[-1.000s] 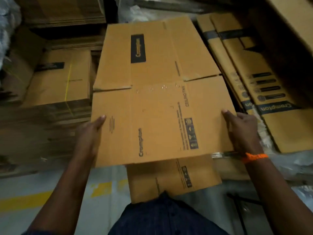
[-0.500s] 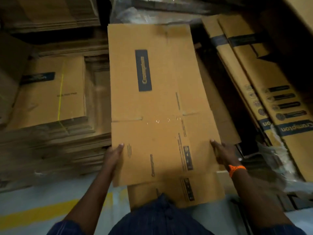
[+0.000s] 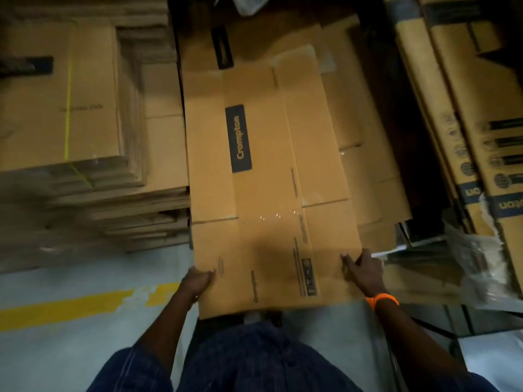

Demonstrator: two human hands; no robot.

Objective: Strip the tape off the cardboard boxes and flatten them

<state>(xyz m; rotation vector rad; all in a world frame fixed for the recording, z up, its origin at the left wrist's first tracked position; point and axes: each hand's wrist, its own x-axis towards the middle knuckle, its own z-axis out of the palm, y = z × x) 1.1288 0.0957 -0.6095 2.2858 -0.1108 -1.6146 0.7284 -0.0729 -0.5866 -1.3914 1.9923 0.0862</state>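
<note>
Lowered and slid forward since a second ago, the flattened box (image 3: 263, 193) now lies almost level over the pile of flat cartons (image 3: 365, 131), its near edge gripped by left hand (image 3: 198, 281) and right hand (image 3: 363, 271), seemingly ready for release.

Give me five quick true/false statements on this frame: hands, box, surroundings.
1. The left hand and the right hand both hold the flattened box at its near end. True.
2. The orange wristband is on the left wrist. False: it is on the right wrist.
3. The logo panel on the flattened box is white. False: it is dark.
4. A stack of flattened cardboard lies left of the flattened box. True.
5. The floor stripe is red. False: it is yellow.
</note>
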